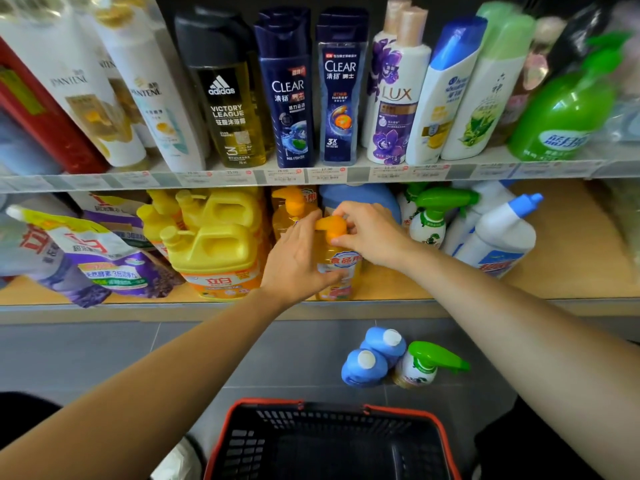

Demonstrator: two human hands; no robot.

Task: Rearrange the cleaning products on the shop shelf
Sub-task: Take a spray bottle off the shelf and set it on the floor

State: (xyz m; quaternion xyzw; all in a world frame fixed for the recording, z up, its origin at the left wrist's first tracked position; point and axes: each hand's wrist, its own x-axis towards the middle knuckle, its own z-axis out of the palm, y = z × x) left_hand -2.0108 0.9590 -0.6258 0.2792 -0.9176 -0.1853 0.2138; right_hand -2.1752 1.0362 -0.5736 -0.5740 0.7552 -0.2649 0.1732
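An orange pump bottle (337,271) of dish soap stands at the front of the lower shelf (398,289). My left hand (298,258) grips its body from the left. My right hand (370,233) pinches its orange pump head from the right. A second orange pump bottle (292,209) stands behind it. Yellow jugs (214,237) sit to the left, purple refill bags (97,258) further left. A blue bottle (360,195) stands behind my right hand. White spray bottles with green triggers (433,216) and white bottles with blue caps (498,233) stand to the right.
The upper shelf holds a row of shampoo and body wash bottles (287,88) and a green pump bottle (568,109). On the grey floor stand two blue bottles (374,358) and a green-trigger spray bottle (426,365). A black basket with a red rim (242,410) sits below me.
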